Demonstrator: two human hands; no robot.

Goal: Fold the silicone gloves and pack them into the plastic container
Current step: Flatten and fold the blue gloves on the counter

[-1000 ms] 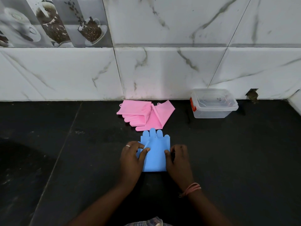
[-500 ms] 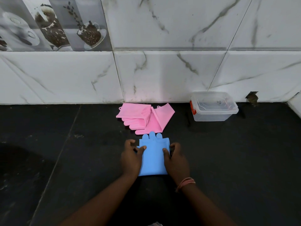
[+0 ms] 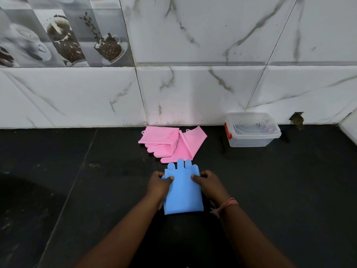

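A black stone counter [image 3: 289,190] runs along a white marble-tiled wall [image 3: 212,55], where a panel of coffee-cup tiles [image 3: 63,31] fills the upper left corner. A clear plastic container [image 3: 251,132] with a red latch stands lidded against the wall at right, well apart from the hands. Pink gloves [image 3: 170,144] lie piled at the foot of the wall, just beyond a blue glove [image 3: 183,194] spread flat at centre, fingers pointing to the wall. The left hand [image 3: 159,187] pinches the blue glove's left edge, thumb on top; the right hand [image 3: 211,185], a pink wristband [image 3: 226,206] behind it, pinches the right edge likewise.
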